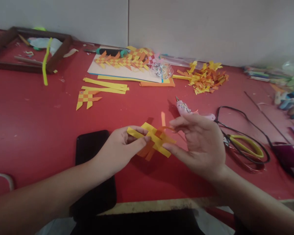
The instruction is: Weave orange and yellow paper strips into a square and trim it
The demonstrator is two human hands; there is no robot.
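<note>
Over the front of the red table, my left hand (127, 145) pinches a piece of interlaced paper strips between thumb and fingers. Yellow strips (158, 143) cross orange strips (147, 150) in it, with loose ends sticking out. My right hand (198, 140) is at the piece's right side, its fingertips on a curled orange paper strip (165, 128) and its thumb against a yellow end. A finished-looking woven paper fish (85, 98) lies farther back on the left, beside loose yellow strips (107, 85). Behind my right hand rests a pink glue gun (183, 107).
A black phone (91, 147) lies under my left forearm. Scissors with yellow handles (247, 147) and a black cord (225, 107) are at right. Farther back are a paper scrap pile (205, 78), several woven fish (122, 61) on white sheets and a wooden frame (60, 52).
</note>
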